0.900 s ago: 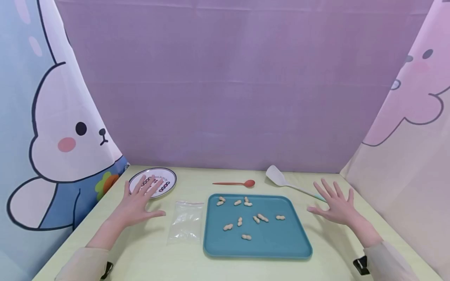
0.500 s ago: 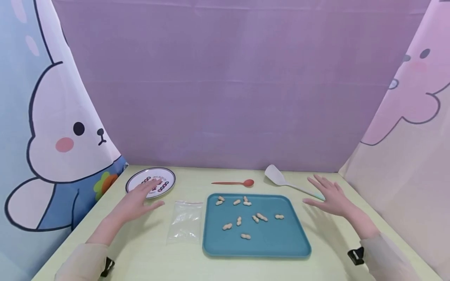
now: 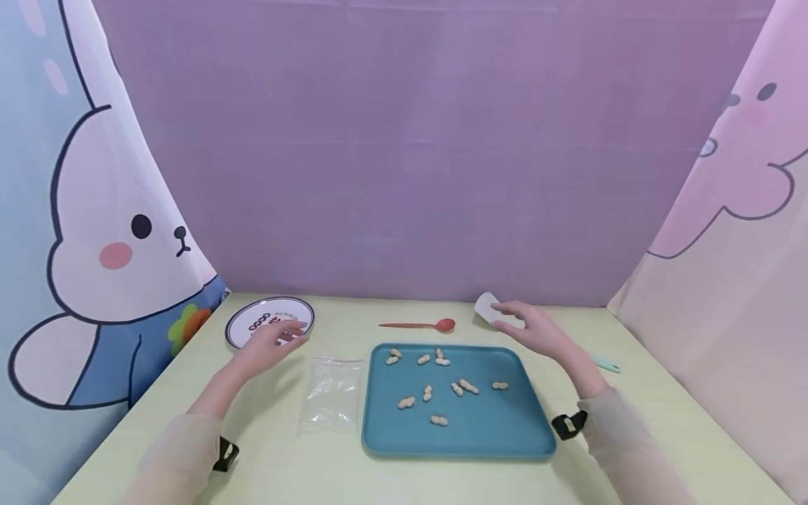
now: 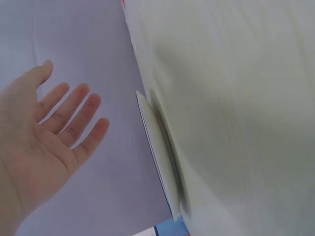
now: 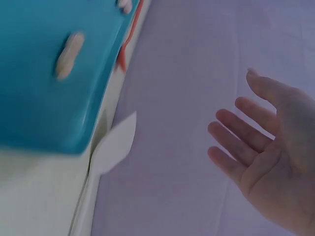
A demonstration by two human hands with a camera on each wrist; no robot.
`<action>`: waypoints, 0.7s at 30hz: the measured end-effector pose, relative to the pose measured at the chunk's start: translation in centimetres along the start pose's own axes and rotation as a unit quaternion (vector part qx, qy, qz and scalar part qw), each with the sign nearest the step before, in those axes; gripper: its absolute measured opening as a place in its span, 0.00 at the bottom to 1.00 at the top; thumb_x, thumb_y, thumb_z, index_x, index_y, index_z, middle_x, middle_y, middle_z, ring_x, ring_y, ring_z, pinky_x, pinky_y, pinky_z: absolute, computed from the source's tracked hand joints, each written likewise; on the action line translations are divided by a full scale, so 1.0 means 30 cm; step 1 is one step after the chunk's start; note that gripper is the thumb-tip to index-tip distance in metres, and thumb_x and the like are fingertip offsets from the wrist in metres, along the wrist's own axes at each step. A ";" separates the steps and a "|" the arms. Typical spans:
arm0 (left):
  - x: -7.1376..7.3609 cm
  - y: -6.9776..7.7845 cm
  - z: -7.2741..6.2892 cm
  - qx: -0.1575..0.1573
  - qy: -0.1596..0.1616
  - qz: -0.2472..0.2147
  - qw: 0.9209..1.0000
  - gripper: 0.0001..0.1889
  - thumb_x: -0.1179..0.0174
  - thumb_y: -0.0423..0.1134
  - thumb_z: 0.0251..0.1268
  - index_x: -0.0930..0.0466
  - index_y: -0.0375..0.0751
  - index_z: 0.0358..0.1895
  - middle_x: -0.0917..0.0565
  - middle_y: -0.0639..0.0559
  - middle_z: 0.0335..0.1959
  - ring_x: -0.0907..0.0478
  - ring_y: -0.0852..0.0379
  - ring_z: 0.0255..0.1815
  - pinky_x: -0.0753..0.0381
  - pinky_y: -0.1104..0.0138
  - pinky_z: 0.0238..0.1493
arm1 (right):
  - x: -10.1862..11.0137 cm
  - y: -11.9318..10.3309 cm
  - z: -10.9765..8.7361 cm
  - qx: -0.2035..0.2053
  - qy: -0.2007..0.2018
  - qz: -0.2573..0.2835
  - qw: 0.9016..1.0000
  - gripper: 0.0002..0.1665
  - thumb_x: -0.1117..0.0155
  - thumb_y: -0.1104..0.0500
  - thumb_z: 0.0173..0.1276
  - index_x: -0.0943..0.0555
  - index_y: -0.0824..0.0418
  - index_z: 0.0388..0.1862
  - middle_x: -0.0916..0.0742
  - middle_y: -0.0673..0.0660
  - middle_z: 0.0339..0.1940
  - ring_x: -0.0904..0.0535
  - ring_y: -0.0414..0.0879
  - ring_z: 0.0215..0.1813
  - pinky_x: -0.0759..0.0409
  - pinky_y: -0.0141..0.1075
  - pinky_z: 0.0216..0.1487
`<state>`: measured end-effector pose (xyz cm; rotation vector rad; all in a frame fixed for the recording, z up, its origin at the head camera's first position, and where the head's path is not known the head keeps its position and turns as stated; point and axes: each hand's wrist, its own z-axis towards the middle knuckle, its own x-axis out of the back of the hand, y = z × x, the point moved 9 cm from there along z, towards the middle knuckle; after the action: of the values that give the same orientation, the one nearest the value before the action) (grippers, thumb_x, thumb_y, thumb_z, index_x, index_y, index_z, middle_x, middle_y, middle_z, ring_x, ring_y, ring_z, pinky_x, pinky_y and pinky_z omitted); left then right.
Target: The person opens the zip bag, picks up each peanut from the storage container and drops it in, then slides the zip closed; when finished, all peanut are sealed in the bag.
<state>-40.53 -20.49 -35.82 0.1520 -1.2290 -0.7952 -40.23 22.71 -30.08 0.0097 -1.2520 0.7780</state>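
Observation:
My left hand hovers over the near right part of a white plate with a dark rim; in the left wrist view its fingers are loosely bent and hold nothing. Above the white spatula is my right hand, covering the middle of it in the head view. The right wrist view shows this hand relaxed and apart from the spatula. A red spoon lies behind the blue tray, which bears several peanuts.
A clear zip bag lies flat between the left forearm and the tray. The spatula's green handle end shows right of the right forearm. A purple cloth hangs behind the table.
My right hand has swung left, from beside the spatula's handle to over its neck. The left hand has shifted slightly right. Spread fingers on both hands have relaxed. The objects stay where they were.

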 end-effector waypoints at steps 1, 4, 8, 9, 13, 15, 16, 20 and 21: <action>-0.007 0.005 0.008 -0.002 -0.001 -0.003 1.000 0.18 0.42 0.40 0.65 0.23 0.32 0.53 0.16 0.39 0.44 0.18 0.46 0.41 0.18 0.55 0.44 | -0.013 -0.020 0.016 0.005 -0.002 0.011 1.000 0.27 0.40 0.51 0.67 0.27 0.64 0.62 0.20 0.62 0.59 0.26 0.59 0.60 0.26 0.55 0.58; -0.032 0.011 0.024 -0.001 -0.007 -0.010 1.000 0.17 0.43 0.41 0.66 0.22 0.32 0.52 0.16 0.39 0.43 0.18 0.46 0.41 0.19 0.54 0.46 | -0.062 -0.076 0.061 0.024 -0.005 0.051 0.998 0.24 0.40 0.55 0.67 0.25 0.63 0.60 0.19 0.61 0.57 0.22 0.55 0.57 0.24 0.52 0.57; -0.071 -0.002 0.033 0.013 -0.031 -0.020 0.999 0.18 0.45 0.43 0.68 0.23 0.33 0.53 0.17 0.40 0.45 0.19 0.47 0.43 0.20 0.53 0.48 | -0.150 -0.151 0.116 0.075 -0.017 0.082 0.994 0.21 0.40 0.61 0.66 0.24 0.66 0.58 0.17 0.63 0.53 0.19 0.55 0.52 0.21 0.49 0.54; -0.082 -0.008 0.034 0.022 -0.038 -0.024 0.999 0.19 0.46 0.44 0.68 0.23 0.34 0.54 0.17 0.40 0.45 0.20 0.47 0.43 0.21 0.53 0.49 | -0.173 -0.168 0.129 0.088 -0.021 0.085 0.992 0.21 0.40 0.61 0.66 0.23 0.66 0.57 0.16 0.64 0.52 0.19 0.55 0.51 0.20 0.48 0.53; -0.115 -0.024 0.029 0.039 -0.071 -0.029 0.996 0.21 0.47 0.46 0.68 0.25 0.33 0.56 0.18 0.40 0.48 0.21 0.46 0.47 0.22 0.51 0.52 | -0.263 -0.224 0.170 0.103 -0.051 0.088 0.989 0.21 0.41 0.58 0.68 0.23 0.66 0.57 0.16 0.64 0.50 0.18 0.53 0.50 0.19 0.44 0.51; -0.127 -0.024 0.026 0.040 -0.084 -0.030 0.995 0.21 0.47 0.45 0.68 0.25 0.32 0.56 0.18 0.39 0.48 0.21 0.45 0.47 0.23 0.50 0.52 | -0.302 -0.249 0.186 0.096 -0.069 0.093 0.989 0.21 0.42 0.56 0.69 0.24 0.64 0.58 0.16 0.62 0.52 0.19 0.52 0.52 0.19 0.42 0.52; -0.133 -0.023 0.025 0.038 -0.091 -0.029 0.995 0.21 0.47 0.44 0.69 0.25 0.31 0.55 0.18 0.38 0.48 0.21 0.45 0.47 0.23 0.50 0.51 | -0.320 -0.261 0.193 0.091 -0.075 0.095 0.988 0.21 0.43 0.55 0.70 0.24 0.63 0.58 0.16 0.61 0.53 0.19 0.51 0.53 0.20 0.41 0.53; -0.151 -0.016 0.026 0.032 -0.103 -0.031 0.994 0.19 0.46 0.40 0.67 0.25 0.29 0.54 0.18 0.38 0.44 0.21 0.46 0.44 0.21 0.52 0.50 | -0.377 -0.310 0.221 0.080 -0.085 0.101 0.988 0.21 0.44 0.55 0.70 0.24 0.61 0.59 0.16 0.58 0.53 0.20 0.49 0.54 0.20 0.40 0.54; -0.155 -0.016 0.027 0.033 -0.104 -0.032 0.993 0.19 0.45 0.40 0.67 0.25 0.29 0.54 0.18 0.39 0.44 0.21 0.46 0.44 0.21 0.52 0.50 | -0.389 -0.324 0.228 0.081 -0.085 0.104 0.988 0.20 0.44 0.55 0.71 0.23 0.61 0.58 0.16 0.58 0.53 0.19 0.49 0.53 0.20 0.39 0.54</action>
<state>-41.98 -17.73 -39.40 0.1656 -1.4551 -0.8414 -41.96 6.56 -33.72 0.0810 -1.3616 1.0772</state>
